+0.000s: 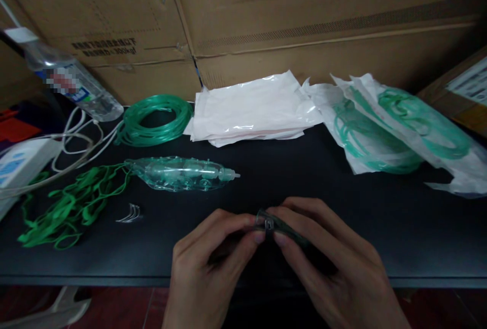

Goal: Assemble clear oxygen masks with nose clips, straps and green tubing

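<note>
Near the table's front edge, both hands pinch a small translucent green plastic piece (289,229), probably the edge of a breathing mask. My left hand (215,255) grips its left end between thumb and index finger. On the other side, my right hand (331,258) holds it the same way and hides most of it. A small shiny metal bit (269,224) shows between the fingertips. Farther left lie several thin curved metal strips (130,214) and a tangle of green elastic straps (78,199). Nested clear green plastic parts (182,172) lie beyond my left hand.
A coil of green tubing (158,118) lies at the back, beside stacked white packets (251,108). Bagged green tubing (380,141) is at right. A plastic bottle (72,77), white cables (78,136) and a white box (26,166) occupy the left. Cardboard (266,9) stands behind the table.
</note>
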`<action>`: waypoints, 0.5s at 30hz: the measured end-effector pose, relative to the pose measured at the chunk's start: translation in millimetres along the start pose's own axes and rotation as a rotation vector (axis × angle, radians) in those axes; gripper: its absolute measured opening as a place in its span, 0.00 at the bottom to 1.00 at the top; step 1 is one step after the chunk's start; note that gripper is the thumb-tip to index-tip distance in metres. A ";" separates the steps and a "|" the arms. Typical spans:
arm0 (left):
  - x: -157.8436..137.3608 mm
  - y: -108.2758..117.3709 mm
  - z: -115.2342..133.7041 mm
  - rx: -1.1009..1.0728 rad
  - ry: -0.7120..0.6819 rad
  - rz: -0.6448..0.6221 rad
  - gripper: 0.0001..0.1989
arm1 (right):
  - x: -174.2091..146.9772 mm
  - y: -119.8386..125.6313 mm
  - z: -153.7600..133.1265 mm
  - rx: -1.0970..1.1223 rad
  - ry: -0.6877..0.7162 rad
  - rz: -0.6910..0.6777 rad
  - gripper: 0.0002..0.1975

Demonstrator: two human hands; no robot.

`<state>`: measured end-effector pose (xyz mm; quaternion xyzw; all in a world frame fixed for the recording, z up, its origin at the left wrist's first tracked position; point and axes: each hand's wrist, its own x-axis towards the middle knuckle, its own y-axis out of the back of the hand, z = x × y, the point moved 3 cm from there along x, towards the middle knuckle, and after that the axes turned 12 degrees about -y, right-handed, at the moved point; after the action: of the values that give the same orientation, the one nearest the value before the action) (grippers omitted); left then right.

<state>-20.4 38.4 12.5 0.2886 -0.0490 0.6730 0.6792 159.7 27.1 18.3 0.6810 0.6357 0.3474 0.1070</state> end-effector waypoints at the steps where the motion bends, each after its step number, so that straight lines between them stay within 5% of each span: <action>1: 0.0 -0.4 0.6 -0.013 0.000 0.001 0.07 | -0.9 -0.1 1.0 -0.014 -0.005 -0.001 0.14; 15: 0.4 -6.6 2.3 -0.054 0.007 -0.155 0.17 | -7.4 3.5 5.6 0.027 -0.024 -0.011 0.18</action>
<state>-13.4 38.2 12.4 0.2706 -0.0423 0.6177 0.7372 166.2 21.2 13.7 0.6830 0.6427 0.3300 0.1076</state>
